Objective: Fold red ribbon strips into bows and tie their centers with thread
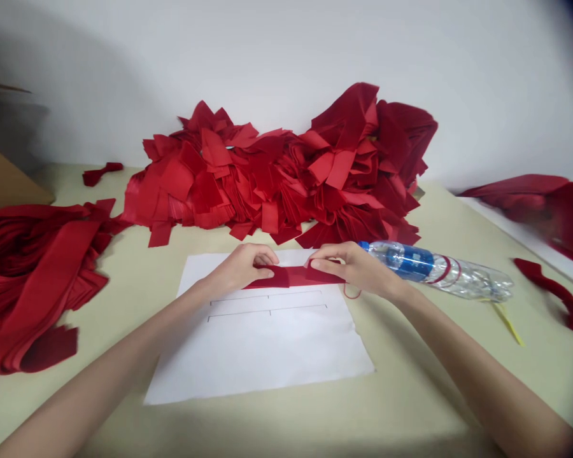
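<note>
Red cloth strip [291, 277] pinched between left hand [241, 267] and right hand [351, 270] over white paper [267, 343], plastic bottle [434, 270] at three o'clock.

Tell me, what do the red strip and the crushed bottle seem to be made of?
The red strip looks like matte cloth, probably; it bends softly and shows no shine. The crushed bottle looks like thin, glossy clear plastic, creased where it has buckled.
</note>
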